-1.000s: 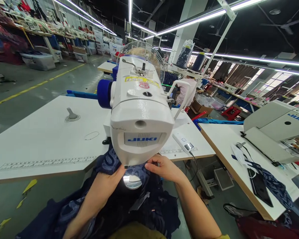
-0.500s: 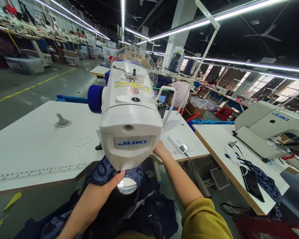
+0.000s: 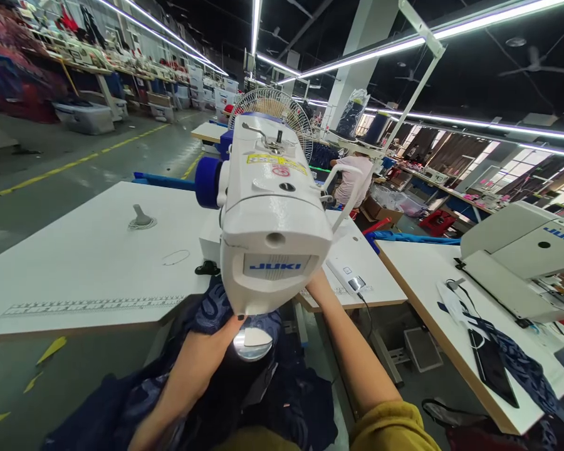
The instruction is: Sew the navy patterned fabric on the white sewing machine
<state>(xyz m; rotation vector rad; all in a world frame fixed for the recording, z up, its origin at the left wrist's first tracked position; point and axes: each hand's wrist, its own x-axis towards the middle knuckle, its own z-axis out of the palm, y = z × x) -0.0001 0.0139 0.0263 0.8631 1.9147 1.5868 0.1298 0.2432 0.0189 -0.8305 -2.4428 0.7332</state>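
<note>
A white JUKI sewing machine (image 3: 277, 213) stands directly in front of me, its head end facing me. Dark navy fabric with a swirl pattern (image 3: 212, 312) is draped around the narrow arm below the head and hangs toward my lap. My left hand (image 3: 209, 357) grips this fabric at the left of the arm, thumb on top close under the head; its other fingers are hidden. My right hand (image 3: 318, 285) reaches behind the right side of the head, where its fingers are out of sight. A shiny rounded end cap (image 3: 252, 344) shows at the arm's tip.
White table (image 3: 98, 263) at left bears a printed ruler strip and a grey stand. At right are a white control box (image 3: 346, 275) with a cable, and another table with a second JUKI machine (image 3: 521, 257), a phone (image 3: 491, 369) and patterned cloth. A large fan and a seated person are behind.
The view has turned slightly left, so the machine and tables sit farther right. Both hands keep nearly the same places at the machine.
</note>
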